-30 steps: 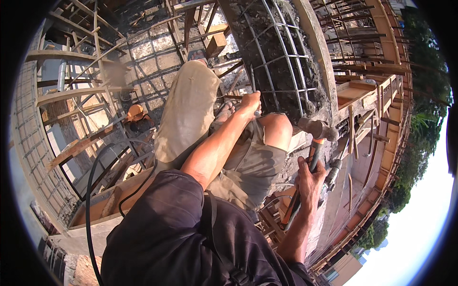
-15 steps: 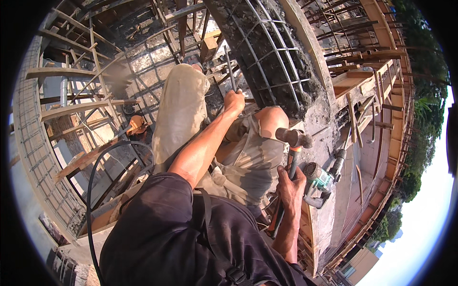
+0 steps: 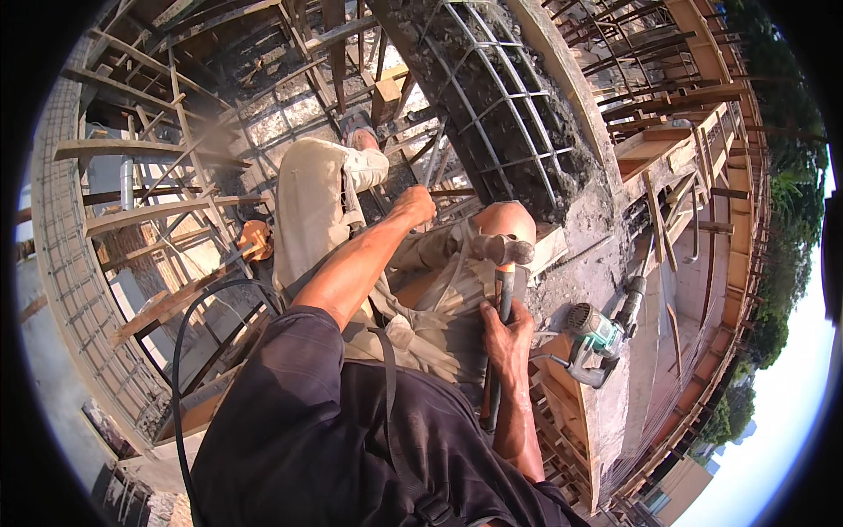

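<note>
My left hand (image 3: 413, 207) is closed round a thin steel rod (image 3: 434, 156) whose far part slants up beside the concrete beam; its far tip is hard to make out. In front of my body, my right hand (image 3: 509, 332) grips a hammer (image 3: 505, 281) by its orange and black handle. The hammer's dusty metal head points away from me, over my bent right knee. Ahead lies the broken concrete beam (image 3: 492, 105) with its steel bars bared.
A teal rotary hammer drill (image 3: 599, 336) lies on the concrete ledge (image 3: 584, 277) at my right. A black cable (image 3: 178, 378) loops at my left. Timber props (image 3: 149, 215) and a rebar mesh (image 3: 70, 237) stand over gaps on the left. An orange tool (image 3: 256, 239) sits among the boards.
My left hand has shifted left and down, the rod tilting with it. The hammer and my right hand have moved left, toward my body's middle. My knees have shifted slightly.
</note>
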A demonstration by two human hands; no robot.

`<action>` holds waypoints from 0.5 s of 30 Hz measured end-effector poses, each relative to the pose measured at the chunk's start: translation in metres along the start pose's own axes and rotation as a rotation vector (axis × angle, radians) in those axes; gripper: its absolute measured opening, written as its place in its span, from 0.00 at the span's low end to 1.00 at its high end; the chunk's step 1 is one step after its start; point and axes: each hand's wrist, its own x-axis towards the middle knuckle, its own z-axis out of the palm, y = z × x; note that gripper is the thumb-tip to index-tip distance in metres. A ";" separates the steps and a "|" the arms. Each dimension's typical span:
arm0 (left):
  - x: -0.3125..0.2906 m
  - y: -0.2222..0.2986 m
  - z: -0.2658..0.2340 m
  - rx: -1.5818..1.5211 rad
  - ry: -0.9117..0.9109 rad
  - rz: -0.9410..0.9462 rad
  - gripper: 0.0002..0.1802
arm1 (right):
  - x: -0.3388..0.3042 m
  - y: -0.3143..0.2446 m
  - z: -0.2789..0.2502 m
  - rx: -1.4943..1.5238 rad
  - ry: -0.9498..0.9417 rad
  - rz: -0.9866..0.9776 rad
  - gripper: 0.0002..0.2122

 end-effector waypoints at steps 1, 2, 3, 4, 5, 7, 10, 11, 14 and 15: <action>-0.005 -0.004 -0.002 -0.009 -0.022 0.017 0.16 | -0.002 0.000 0.000 -0.010 -0.001 -0.005 0.11; -0.014 0.002 -0.019 -0.084 -0.025 0.014 0.16 | -0.002 0.000 -0.001 -0.021 0.004 -0.014 0.11; -0.009 0.002 -0.015 -0.028 0.072 0.033 0.21 | -0.002 0.000 -0.003 -0.032 0.011 -0.022 0.11; -0.005 0.000 -0.019 -0.054 0.110 0.016 0.21 | -0.002 -0.003 -0.001 -0.052 0.019 -0.033 0.11; 0.001 -0.004 -0.019 -0.081 0.144 -0.002 0.21 | -0.004 -0.005 0.000 -0.074 0.026 -0.041 0.12; 0.024 -0.007 -0.024 0.006 0.106 -0.053 0.19 | -0.005 -0.003 0.001 -0.106 0.036 -0.059 0.12; 0.023 -0.009 -0.011 0.158 -0.011 0.000 0.20 | -0.003 0.002 0.001 -0.093 0.027 -0.059 0.12; 0.015 -0.013 -0.001 0.210 -0.056 0.035 0.20 | -0.003 0.000 0.000 -0.061 0.017 -0.039 0.12; -0.027 0.003 0.008 0.234 -0.083 0.037 0.20 | 0.004 0.001 0.001 -0.010 0.013 0.006 0.12; -0.036 0.003 0.001 0.236 -0.088 0.058 0.20 | 0.006 0.003 0.001 -0.008 0.008 0.013 0.12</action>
